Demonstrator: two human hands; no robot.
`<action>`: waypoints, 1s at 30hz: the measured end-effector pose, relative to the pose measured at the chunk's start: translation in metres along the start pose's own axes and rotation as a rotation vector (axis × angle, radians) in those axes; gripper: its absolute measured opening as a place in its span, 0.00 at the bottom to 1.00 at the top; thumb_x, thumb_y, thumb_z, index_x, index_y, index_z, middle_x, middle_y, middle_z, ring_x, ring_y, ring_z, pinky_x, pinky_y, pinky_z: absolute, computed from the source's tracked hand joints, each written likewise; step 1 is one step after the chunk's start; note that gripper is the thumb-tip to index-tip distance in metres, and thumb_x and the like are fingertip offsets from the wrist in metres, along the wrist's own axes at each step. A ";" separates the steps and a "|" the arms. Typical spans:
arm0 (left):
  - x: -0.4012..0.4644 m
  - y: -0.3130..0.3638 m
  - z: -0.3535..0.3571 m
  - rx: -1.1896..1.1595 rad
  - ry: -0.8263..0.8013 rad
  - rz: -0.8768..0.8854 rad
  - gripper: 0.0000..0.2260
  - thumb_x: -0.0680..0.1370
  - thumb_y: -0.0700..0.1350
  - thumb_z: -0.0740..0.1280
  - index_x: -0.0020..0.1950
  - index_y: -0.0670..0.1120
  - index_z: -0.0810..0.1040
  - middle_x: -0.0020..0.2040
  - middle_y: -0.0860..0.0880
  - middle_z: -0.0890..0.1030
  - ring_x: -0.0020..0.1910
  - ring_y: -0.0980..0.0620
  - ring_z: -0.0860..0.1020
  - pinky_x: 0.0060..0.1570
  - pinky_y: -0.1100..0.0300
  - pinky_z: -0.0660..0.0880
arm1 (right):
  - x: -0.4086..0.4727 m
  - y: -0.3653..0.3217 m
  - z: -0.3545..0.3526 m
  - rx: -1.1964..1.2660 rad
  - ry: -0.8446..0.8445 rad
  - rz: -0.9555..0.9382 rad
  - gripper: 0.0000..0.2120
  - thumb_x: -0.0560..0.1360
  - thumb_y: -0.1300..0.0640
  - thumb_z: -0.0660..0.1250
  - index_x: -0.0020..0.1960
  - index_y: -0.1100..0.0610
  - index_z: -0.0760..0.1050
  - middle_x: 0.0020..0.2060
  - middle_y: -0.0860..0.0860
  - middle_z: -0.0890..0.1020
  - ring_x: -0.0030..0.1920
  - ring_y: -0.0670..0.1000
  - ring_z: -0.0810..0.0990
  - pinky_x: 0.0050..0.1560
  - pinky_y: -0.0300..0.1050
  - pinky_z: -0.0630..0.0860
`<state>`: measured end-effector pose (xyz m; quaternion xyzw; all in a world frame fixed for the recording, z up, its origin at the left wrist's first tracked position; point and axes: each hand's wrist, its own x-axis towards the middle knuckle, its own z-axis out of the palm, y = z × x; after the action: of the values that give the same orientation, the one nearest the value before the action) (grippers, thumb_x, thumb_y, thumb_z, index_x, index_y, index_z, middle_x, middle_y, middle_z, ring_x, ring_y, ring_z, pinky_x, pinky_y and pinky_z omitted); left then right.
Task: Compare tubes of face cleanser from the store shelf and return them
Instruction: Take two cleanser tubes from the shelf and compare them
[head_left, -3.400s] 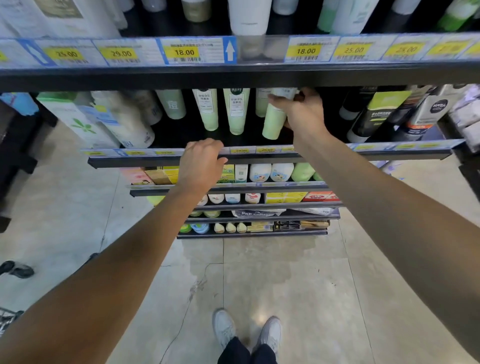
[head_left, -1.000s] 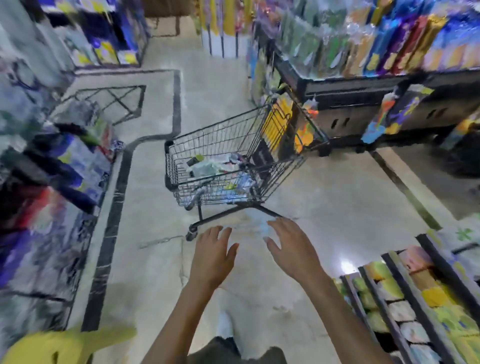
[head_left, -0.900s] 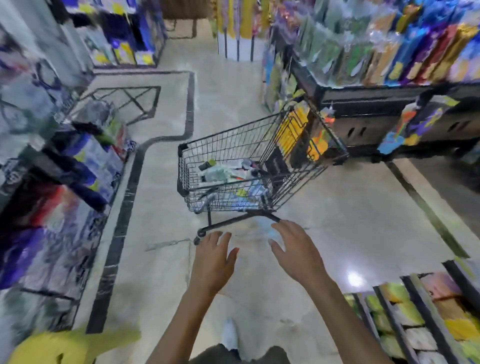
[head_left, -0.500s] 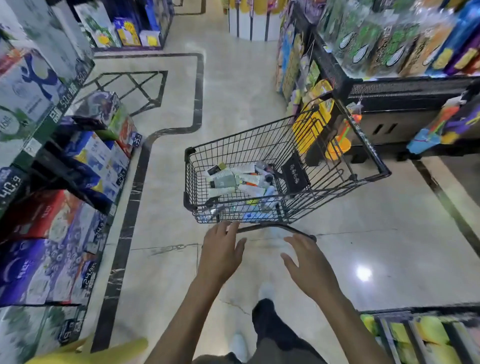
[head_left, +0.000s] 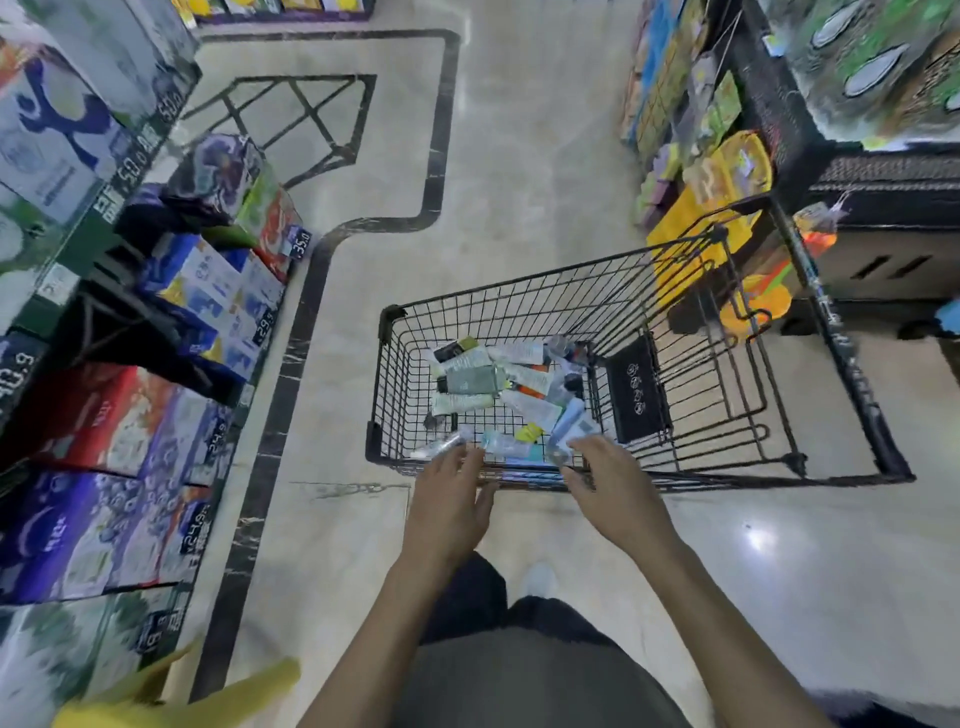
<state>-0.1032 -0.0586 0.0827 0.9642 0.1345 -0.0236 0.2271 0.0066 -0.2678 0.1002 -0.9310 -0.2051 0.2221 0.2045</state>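
left hand (head_left: 448, 506): fingers relaxed, grasping nothing, at cart's near rim
right hand (head_left: 613, 496): same, released
tubes (head_left: 470, 379): loose in cart (head_left: 387, 395)
aisle floor (head_left: 509, 171): open ahead, boxes (head_left: 104, 426) left

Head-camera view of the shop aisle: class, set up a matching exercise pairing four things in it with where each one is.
Things:
1. black wire shopping cart
2. pile of cleanser tubes
3. stacked blue and red cartons
4. left hand

Places:
A. at the cart's near rim, fingers straight
B. along the left edge of the aisle
C. on the beige tiled floor, mid-aisle
D. on the cart's wire bottom

Pairs: 1-C, 2-D, 3-B, 4-A
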 end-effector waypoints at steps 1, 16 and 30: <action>0.010 -0.005 0.001 -0.004 -0.011 -0.015 0.20 0.79 0.49 0.70 0.68 0.43 0.76 0.59 0.43 0.81 0.58 0.39 0.78 0.55 0.46 0.77 | 0.020 -0.003 -0.003 -0.006 -0.019 -0.013 0.19 0.82 0.49 0.65 0.70 0.54 0.74 0.65 0.49 0.77 0.66 0.54 0.75 0.62 0.50 0.73; 0.233 -0.128 0.081 0.009 -0.317 -0.106 0.23 0.79 0.44 0.70 0.72 0.39 0.73 0.65 0.38 0.77 0.63 0.36 0.75 0.62 0.45 0.73 | 0.242 -0.021 0.090 0.626 -0.137 0.566 0.16 0.82 0.48 0.66 0.66 0.53 0.76 0.61 0.52 0.81 0.57 0.53 0.79 0.57 0.49 0.76; 0.372 -0.231 0.239 0.104 -0.416 -0.085 0.28 0.77 0.46 0.73 0.75 0.43 0.69 0.72 0.40 0.72 0.72 0.38 0.69 0.71 0.43 0.67 | 0.383 0.056 0.262 1.703 0.129 1.435 0.19 0.78 0.42 0.71 0.58 0.56 0.75 0.45 0.55 0.73 0.45 0.54 0.74 0.42 0.49 0.80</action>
<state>0.1960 0.1267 -0.2710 0.9424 0.1237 -0.2387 0.1989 0.2055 -0.0576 -0.2670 -0.3994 0.6107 0.3081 0.6104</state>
